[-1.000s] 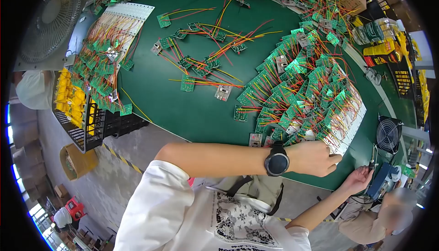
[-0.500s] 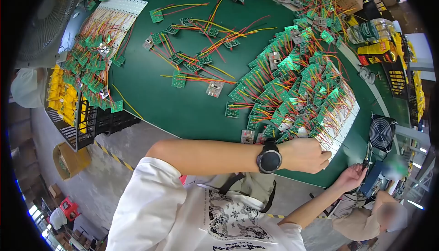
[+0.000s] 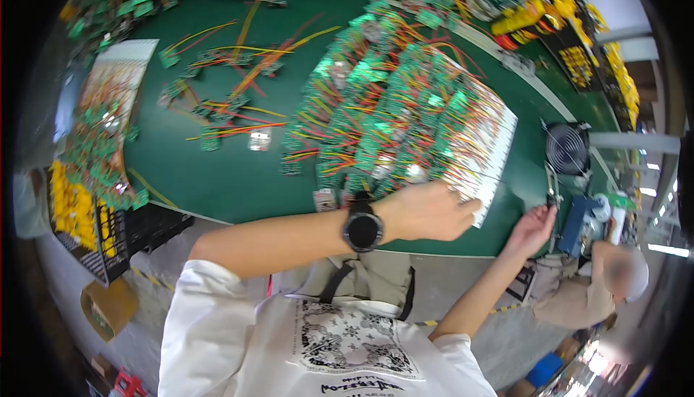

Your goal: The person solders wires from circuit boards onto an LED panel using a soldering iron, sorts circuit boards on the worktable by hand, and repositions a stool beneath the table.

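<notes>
My left hand (image 3: 432, 212), with a black watch on its wrist, is closed at the lower edge of a white board sheet (image 3: 499, 140). What its fingers pinch is too small to make out. Rows of green circuit boards (image 3: 376, 133) with red and yellow wires lie over and beside this sheet. To the right, my right hand (image 3: 533, 231) is closed round a thin, dark pen-like tool (image 3: 551, 200), apparently a soldering iron, with its metal end pointing up.
A black fan (image 3: 567, 149) stands beyond my right hand, with a blue box (image 3: 576, 225) nearby. Loose wired boards and another loaded white sheet (image 3: 126, 64) lie left. A black crate (image 3: 108, 241) holds yellow parts. Another person (image 3: 578, 296) sits at the right.
The view has turned, shifting the table and its contents left in the picture. My left hand stays at the sheet's lower edge, and my right hand still holds the tool.
</notes>
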